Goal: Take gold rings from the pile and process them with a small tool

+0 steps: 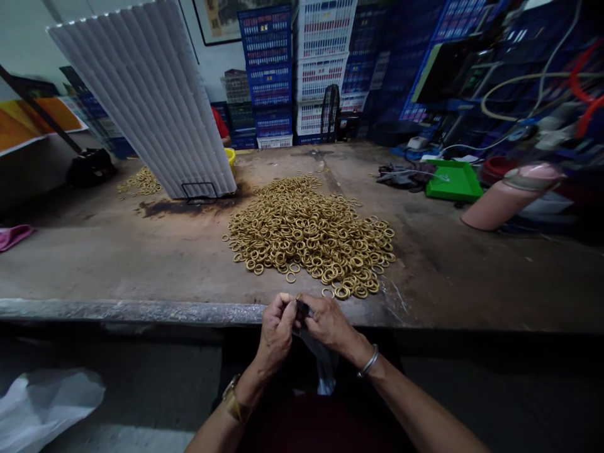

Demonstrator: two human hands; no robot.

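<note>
My left hand (277, 325) and my right hand (329, 322) meet at the table's front edge, both closed with fingers pinched. Between the fingertips is a small dark thing (302, 309), too hidden to name. Beneath the hands hangs a strip of clear plastic (324, 368) over my lap; whether either hand grips it I cannot tell. Just beyond them a large heap of brass-coloured rings (306, 229) spreads over the table (113, 251). A few loose rings (291, 277) lie at the heap's near edge, close to my fingers.
A tall white corrugated panel (155, 100) stands at the left, with more rings (141, 181) behind it. A green tray (453, 180) and a leaning pink bottle (509, 196) are on the right. Stacked crates (267, 69) line the back, where part of another person's red sleeve (219, 123) shows.
</note>
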